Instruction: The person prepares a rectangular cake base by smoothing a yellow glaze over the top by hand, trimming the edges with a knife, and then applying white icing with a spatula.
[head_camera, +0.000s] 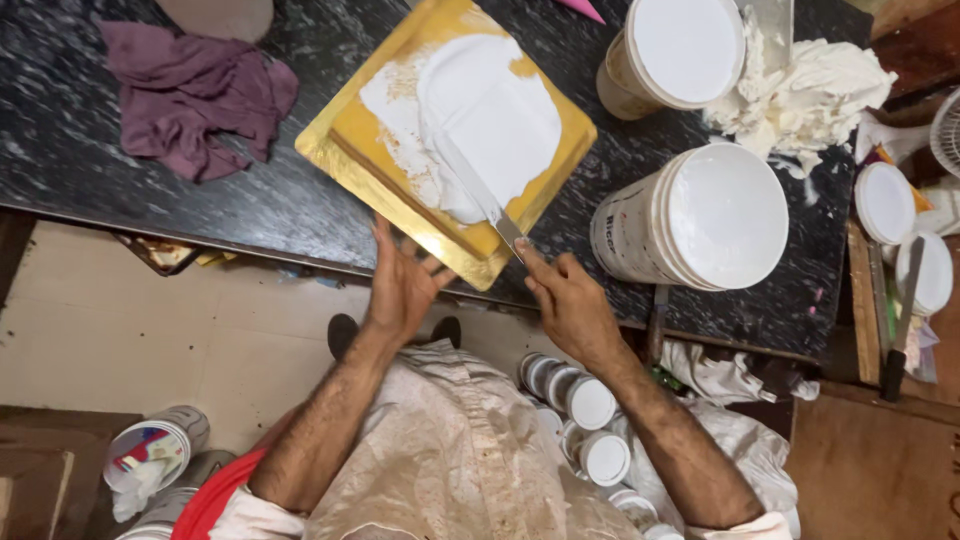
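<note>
a dark speckled stone worktop (250, 200) runs across in front of me, its near edge just above a pale tiled floor (120, 320) where my dark shoes (343, 332) show below my stained apron (450, 460)

at the near edge of the worktop sits a square gold cake board (350, 135), turned so one corner points at me and hangs a little past the edge. a wide smear of white cream (490, 115) covers the middle of the board, patchy and thin toward its left side

my left hand (402, 285) is at the near corner of the board, fingers spread apart and touching its lower left edge from below, not clamped around anything. my right hand (568, 300) is closed on the handle of a palette knife (480, 195), thumb and fingers pinched together around it just off the board's near right edge. the long thin blade lies flat across the cream, reaching up toward the board's centre

toward the far left of the worktop lies a crumpled purple cloth (190, 90). on the right side stands a large white tub (700, 215) full of white cream, near the front edge, and a second, smaller tub (672, 55) stands behind it at the far edge. a heap of cream-smeared white plastic (810, 95) lies at the far right corner

below the worktop, by my right arm, a cluster of small lidded white jars (585, 420) stands on the floor, and more tubs (155, 450) sit at the lower left
</note>
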